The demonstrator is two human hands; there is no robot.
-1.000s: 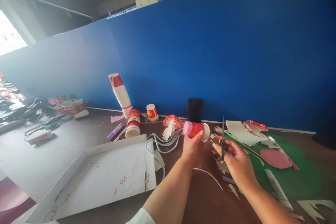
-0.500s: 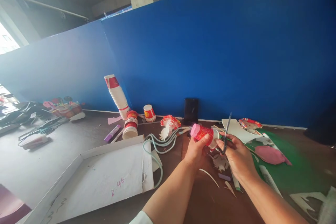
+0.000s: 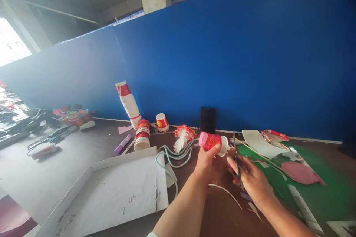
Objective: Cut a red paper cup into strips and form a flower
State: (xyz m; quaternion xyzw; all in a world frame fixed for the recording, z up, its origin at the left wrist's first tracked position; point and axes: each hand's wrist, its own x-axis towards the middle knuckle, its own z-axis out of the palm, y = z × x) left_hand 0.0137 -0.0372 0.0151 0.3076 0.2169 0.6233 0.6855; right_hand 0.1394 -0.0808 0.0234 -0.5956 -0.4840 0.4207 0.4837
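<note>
My left hand (image 3: 207, 160) is closed round a red paper cup (image 3: 213, 141) lying on its side in the grip. Pink paper covers the cup's left end, and its white rim faces right. In my right hand (image 3: 249, 174) is a pair of scissors (image 3: 236, 159), blades pointing up, just right of the cup's rim and apart from it. Whether the blades are parted I cannot tell. Past my hands lies a red and white cut paper flower (image 3: 184, 136), with a pale cord (image 3: 178, 159) in loops beside it.
A white box lid (image 3: 119, 189) lies at left. Behind it stand a tall leaning cup stack (image 3: 129, 105), a shorter stack (image 3: 142, 135) and one upturned cup (image 3: 162, 122). A black phone (image 3: 207, 119) leans on the blue partition (image 3: 222, 55). Pink paper (image 3: 299, 172) lies on a green sheet (image 3: 333, 189).
My right hand with the scissors has drawn slightly away from the cup's rim. The cup now lies more level in my left hand. The whole view has shifted a little.
</note>
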